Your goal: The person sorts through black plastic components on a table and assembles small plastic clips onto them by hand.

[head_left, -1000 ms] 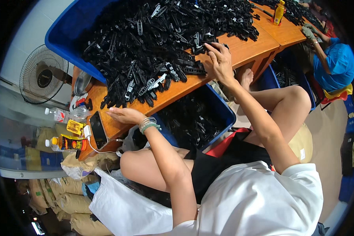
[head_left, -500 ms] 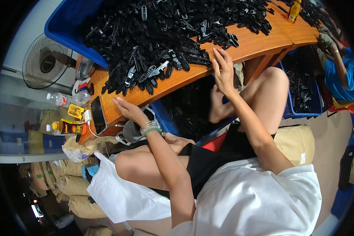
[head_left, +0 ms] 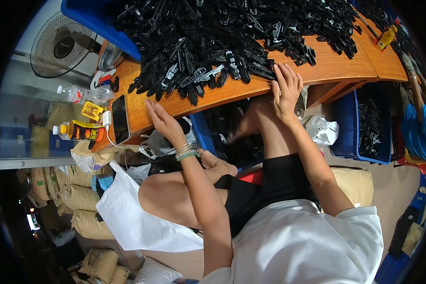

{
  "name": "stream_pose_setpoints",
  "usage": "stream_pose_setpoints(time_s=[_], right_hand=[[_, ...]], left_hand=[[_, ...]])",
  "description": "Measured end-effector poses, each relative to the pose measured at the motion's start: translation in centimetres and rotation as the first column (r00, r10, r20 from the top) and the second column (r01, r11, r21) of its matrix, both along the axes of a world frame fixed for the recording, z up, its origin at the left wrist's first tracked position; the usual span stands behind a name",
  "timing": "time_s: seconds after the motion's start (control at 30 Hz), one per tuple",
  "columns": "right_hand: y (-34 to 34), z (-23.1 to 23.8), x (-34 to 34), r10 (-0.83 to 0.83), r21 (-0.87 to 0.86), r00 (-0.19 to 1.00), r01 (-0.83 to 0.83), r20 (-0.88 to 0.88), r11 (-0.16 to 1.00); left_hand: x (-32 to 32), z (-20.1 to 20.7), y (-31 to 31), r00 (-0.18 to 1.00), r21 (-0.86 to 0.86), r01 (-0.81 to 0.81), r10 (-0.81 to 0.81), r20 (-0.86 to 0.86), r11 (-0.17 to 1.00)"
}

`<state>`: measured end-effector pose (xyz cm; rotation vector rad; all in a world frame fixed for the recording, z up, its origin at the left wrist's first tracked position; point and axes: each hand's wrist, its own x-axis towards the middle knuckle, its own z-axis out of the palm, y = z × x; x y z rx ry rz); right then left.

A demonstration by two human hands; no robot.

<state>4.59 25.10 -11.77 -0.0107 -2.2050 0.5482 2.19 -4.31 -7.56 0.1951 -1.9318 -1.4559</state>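
A large heap of black plastic clip-like parts (head_left: 208, 42), a few of them silvery, covers much of the wooden table (head_left: 336, 66). My left hand (head_left: 168, 124) is at the table's near edge, left of centre, with its fingers stretched out and nothing in it. Bracelets circle that wrist. My right hand (head_left: 286, 92) rests its spread fingers by the same edge, close to a long black part (head_left: 261, 71) at the heap's border. It holds nothing. Below the tabletop, a blue bin (head_left: 202, 135) contains more black parts, partly hidden by my legs.
At the left stand a fan (head_left: 64, 46), a phone (head_left: 121, 118) with a white cable, and bottles (head_left: 86, 131). A blue tub (head_left: 99, 23) lies tipped behind the heap. Another blue bin (head_left: 345, 128) is at the right, near a person in a blue shirt (head_left: 414, 128).
My view has shifted, so the table and heap sit lower and further right. My right leg has moved under the table. Both hands stay at the table edge with fingers extended.
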Motion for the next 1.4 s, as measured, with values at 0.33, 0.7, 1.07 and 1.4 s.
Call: stream_pose_setpoints(time_s=[0.33, 0.7, 1.07, 1.4], right_hand=[[0.8, 0.0, 0.0, 0.064, 0.076, 0.998, -0.062, -0.018, 0.995], [1.1, 0.9, 1.2, 0.113, -0.086, 0.993, -0.115, -0.03, 0.99], [3.1, 4.6, -0.4, 0.309, -0.233, 0.94, -0.272, 0.145, 0.934], [5.8, 5.1, -1.8, 0.332, -0.029, 0.917, -0.334, 0.222, 0.942]], left_hand=[[-0.5, -0.6, 0.6, 0.998, -0.225, -0.056, 0.053, -0.019, 0.973], [0.8, 0.6, 5.8, 0.949, -0.157, -0.238, 0.195, -0.247, 0.959], [-0.2, 0.9, 17.7, 0.84, -0.699, 0.39, -0.543, 0.003, 0.599], [-0.7, 0.6, 17.3, 0.817, -0.762, 0.404, -0.574, 0.052, 0.506]])
